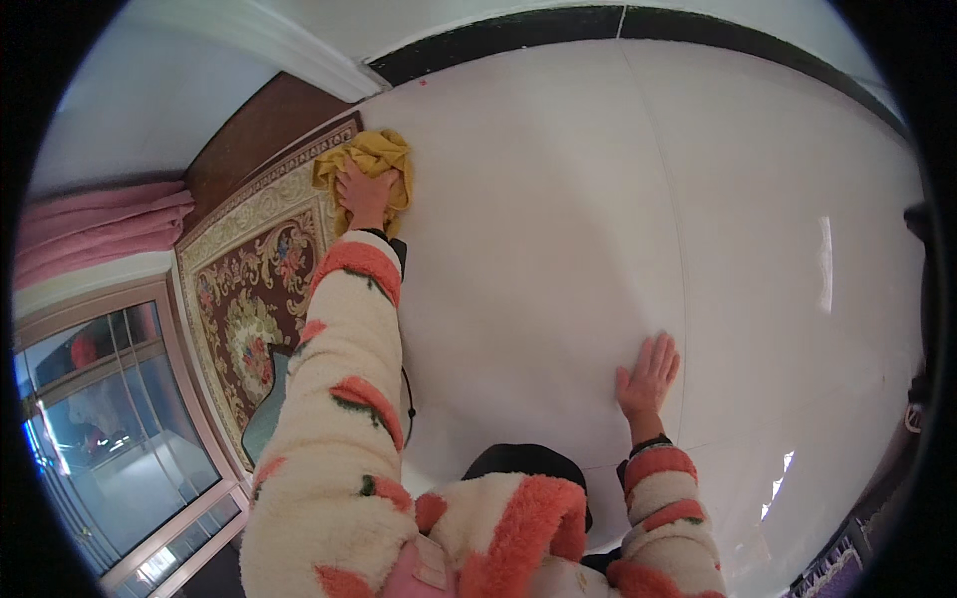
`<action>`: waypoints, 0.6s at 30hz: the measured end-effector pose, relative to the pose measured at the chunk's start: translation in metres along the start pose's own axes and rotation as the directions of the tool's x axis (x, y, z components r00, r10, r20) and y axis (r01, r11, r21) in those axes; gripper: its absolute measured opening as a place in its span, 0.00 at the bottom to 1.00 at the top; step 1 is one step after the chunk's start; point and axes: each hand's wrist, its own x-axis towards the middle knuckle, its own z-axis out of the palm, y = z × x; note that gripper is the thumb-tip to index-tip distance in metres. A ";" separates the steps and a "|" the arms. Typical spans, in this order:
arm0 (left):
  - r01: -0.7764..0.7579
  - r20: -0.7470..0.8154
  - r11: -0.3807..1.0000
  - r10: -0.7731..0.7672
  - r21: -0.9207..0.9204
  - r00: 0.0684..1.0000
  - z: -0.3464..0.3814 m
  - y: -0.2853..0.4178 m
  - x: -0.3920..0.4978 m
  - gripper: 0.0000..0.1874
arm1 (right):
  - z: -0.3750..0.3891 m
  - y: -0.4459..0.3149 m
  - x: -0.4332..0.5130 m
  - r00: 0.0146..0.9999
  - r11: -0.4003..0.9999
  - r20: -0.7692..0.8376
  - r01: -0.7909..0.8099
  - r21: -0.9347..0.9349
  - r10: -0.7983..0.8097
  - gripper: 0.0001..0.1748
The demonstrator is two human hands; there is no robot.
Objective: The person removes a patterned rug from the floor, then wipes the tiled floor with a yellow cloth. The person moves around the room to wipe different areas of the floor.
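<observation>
My left hand [364, 196] presses down on a crumpled yellow cloth [385, 149], its fingers spread over the folds. The cloth lies partly over the edge of a patterned carpet [258, 276] and partly on the glossy pale tiled floor [538, 224]. Lower down on the right, my right hand [647, 377] rests on the bare tiles with its fingers extended and nothing in it, just left of a tile joint. Fleecy cream and coral sleeves cover both arms.
A black skirting [508, 37] runs along the wall ahead. On the left are a pink curtain [105, 232] and a framed glass pane [119, 418]. A thin black cord [410, 411] lies beside my left sleeve. Dark objects stand at the right rim.
</observation>
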 end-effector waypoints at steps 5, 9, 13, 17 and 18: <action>-0.010 -0.030 0.999 0.011 0.039 0.999 0.010 0.043 0.013 0.46 | 0.003 0.005 -0.002 1.000 0.999 -0.008 0.016 0.044 -0.016 0.40; -0.576 -0.179 0.817 0.564 -0.021 0.806 0.057 0.131 -0.033 0.34 | 0.003 0.004 -0.001 1.000 0.997 -0.016 0.020 0.068 -0.019 0.39; -0.865 -0.351 0.379 0.801 -0.330 0.485 0.118 0.244 -0.185 0.26 | 0.002 0.003 0.000 1.000 0.997 -0.008 0.000 0.076 0.001 0.39; -0.644 -0.113 0.154 0.929 -0.749 0.353 0.122 0.295 -0.337 0.23 | -0.001 0.003 0.003 0.996 0.999 0.069 -0.049 0.018 0.047 0.39; -0.515 0.031 0.194 0.951 -0.835 0.309 0.115 0.295 -0.357 0.24 | -0.001 0.002 0.005 0.978 0.995 0.185 -0.101 0.012 0.097 0.39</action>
